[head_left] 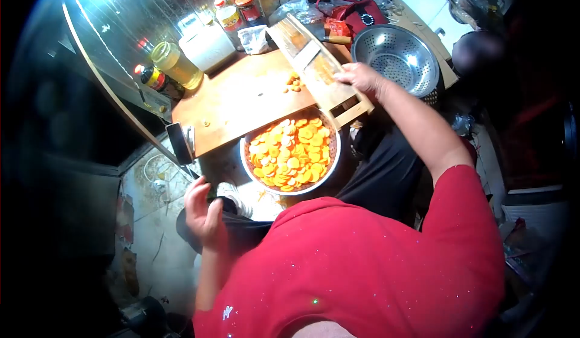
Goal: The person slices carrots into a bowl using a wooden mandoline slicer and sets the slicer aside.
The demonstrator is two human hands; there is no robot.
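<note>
My right hand grips the side of a wooden mandoline slicer, which lies slanted over the right part of the table board. Below its near end sits a bowl full of sliced carrots, close in front of my body. My left hand is raised left of the bowl, fingers loosely bent and apart from the thumb, with nothing visible in it. Several small carrot pieces lie on the wooden board beside the slicer.
A metal colander stands to the right, near a red bag. Along the back are an oil jar, a dark sauce bottle, lidded jars and a white box. A phone stands at the board's left corner.
</note>
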